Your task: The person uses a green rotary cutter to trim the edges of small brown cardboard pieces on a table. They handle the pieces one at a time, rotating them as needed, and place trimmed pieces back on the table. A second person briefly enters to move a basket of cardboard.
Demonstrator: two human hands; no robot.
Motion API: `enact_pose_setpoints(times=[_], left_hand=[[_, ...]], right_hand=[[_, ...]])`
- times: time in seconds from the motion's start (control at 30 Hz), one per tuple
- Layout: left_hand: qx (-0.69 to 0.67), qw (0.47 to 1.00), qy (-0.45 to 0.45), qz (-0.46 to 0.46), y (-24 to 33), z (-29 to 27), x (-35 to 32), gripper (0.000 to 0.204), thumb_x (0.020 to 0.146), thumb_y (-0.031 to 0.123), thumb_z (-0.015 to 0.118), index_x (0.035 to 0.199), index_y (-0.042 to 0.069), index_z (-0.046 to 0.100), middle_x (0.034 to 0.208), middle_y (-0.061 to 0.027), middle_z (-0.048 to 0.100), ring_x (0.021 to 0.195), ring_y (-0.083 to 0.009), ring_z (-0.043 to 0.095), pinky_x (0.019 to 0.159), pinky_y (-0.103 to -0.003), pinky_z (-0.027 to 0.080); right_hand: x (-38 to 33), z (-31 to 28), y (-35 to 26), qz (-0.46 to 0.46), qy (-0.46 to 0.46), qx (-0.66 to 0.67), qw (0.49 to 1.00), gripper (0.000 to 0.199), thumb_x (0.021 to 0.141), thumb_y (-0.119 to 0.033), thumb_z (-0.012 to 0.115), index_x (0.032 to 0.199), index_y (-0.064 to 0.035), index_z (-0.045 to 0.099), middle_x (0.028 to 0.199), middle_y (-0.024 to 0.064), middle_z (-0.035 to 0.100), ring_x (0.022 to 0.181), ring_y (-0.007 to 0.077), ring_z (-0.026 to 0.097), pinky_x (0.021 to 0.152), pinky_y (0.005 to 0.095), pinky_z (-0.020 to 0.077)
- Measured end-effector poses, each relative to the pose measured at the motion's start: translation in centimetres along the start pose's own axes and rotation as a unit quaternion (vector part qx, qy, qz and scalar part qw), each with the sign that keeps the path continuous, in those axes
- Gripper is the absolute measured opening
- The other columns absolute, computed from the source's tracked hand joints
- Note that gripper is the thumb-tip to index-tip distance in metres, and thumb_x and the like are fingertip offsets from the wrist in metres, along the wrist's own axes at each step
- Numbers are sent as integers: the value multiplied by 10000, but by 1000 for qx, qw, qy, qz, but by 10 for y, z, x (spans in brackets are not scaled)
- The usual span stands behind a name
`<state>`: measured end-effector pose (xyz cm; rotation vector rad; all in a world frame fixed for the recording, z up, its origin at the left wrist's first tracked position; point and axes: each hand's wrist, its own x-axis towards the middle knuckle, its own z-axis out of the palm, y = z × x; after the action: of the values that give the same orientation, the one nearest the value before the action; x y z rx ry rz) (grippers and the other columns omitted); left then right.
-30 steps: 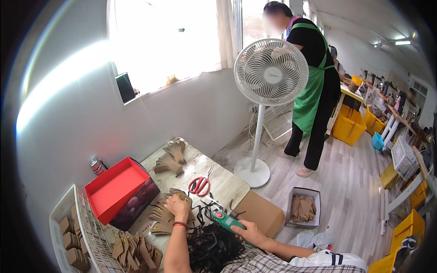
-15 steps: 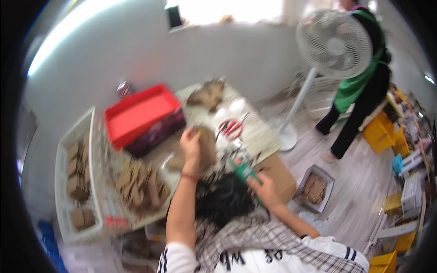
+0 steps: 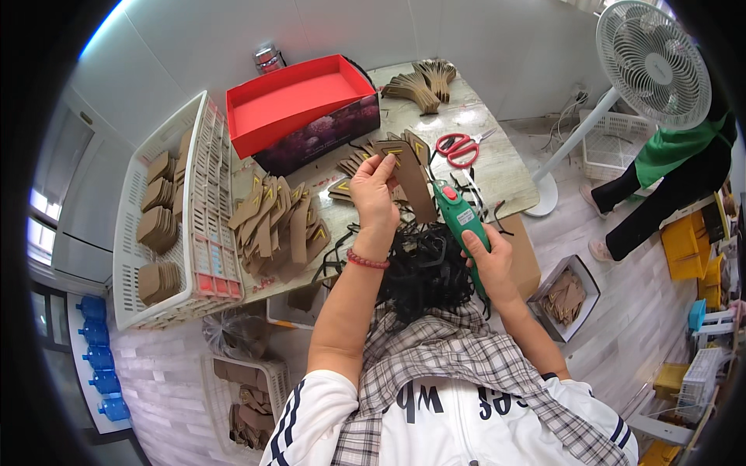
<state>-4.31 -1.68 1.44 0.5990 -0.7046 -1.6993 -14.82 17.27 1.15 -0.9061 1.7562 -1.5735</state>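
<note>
A flat brown leather-like strap (image 3: 418, 193) with a yellow chevron hangs from my left hand (image 3: 373, 198), pinched near its top between thumb and fingers. My right hand (image 3: 491, 260) is wrapped round a green handheld power tool (image 3: 458, 211) with a red button. The tool's upper end is close beside the strap's right edge; I cannot tell whether they touch. Similar brown pieces (image 3: 353, 165) lie just behind my left hand. Below both hands a tangled heap of thin black strips (image 3: 423, 272) rests against my plaid apron (image 3: 443, 342).
On the table lie a brown pile (image 3: 272, 221), fanned stacks (image 3: 412, 92) and red-handled scissors (image 3: 458, 149). A red box (image 3: 299, 97) stands behind, a white basket (image 3: 214, 233) of brown stacks at left. Right are a floor box (image 3: 567, 299), a fan (image 3: 653, 70) and another person (image 3: 660, 186).
The view has shifted and sharpened, so the table sits higher and further right. The hands stay near each other, with the strap and the green tool still held.
</note>
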Motion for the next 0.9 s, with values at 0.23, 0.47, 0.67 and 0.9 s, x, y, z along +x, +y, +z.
enact_pose_setpoints(times=[0.23,0.47,0.67,0.9], left_hand=[[-11,1000,14,-6,-15,5,-20,36,862,55,651,881,37,627,783,-34,665,630,-108,599,582,-239,475],[12,999,9,-31,-21,2,-28,49,863,60,650,885,22,628,796,-37,666,637,-105,597,584,-240,470],[30,998,14,-55,-24,2,-33,54,851,56,661,888,25,636,799,-31,666,653,-101,600,592,-237,479],[60,996,-8,-60,-25,0,-37,47,841,45,665,874,19,645,791,-18,664,651,-79,589,583,-218,460]], right_hand=[[-5,-3,0,9,-11,15,1000,392,877,-330,662,1072,8,626,693,9,585,562,55,509,513,204,418],[-8,-8,-2,29,-23,3,999,373,902,-321,632,1067,13,608,759,11,576,631,65,530,532,202,428],[-7,-10,-2,39,-23,27,999,376,887,-323,652,1061,9,619,761,5,598,628,62,551,524,206,446],[-6,-13,-9,51,-27,30,998,374,888,-329,651,1049,8,622,752,-2,588,630,54,538,535,195,434]])
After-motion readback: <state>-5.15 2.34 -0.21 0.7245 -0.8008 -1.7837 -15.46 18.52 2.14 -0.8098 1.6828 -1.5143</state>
